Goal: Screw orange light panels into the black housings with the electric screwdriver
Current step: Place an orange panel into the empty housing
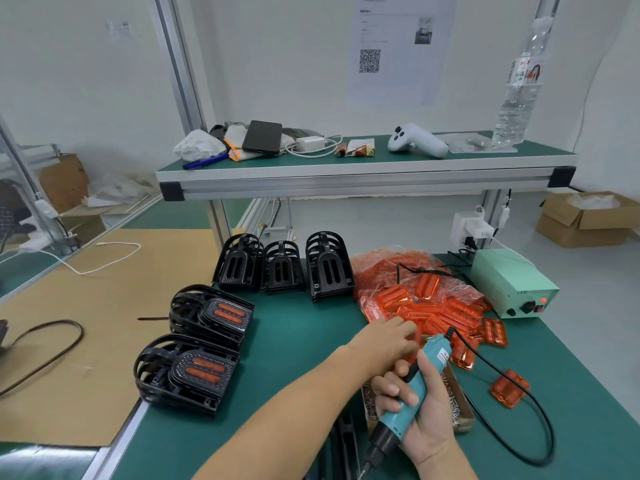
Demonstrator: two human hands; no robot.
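Note:
My right hand grips the teal electric screwdriver, bit pointing down at the near edge. My left hand reaches across to the pile of orange light panels in a torn clear bag, its fingers on the pile's near edge; whether it holds a panel is hidden. Two stacks of black housings with orange panels fitted lie at the left. Three stacks of bare black housings stand behind them. One loose orange panel lies to the right.
A small box of screws sits behind my right hand. The screwdriver's black cable loops right to a green power supply. A brown cardboard sheet covers the bench's left part. A raised shelf holds a phone, controller and bottle.

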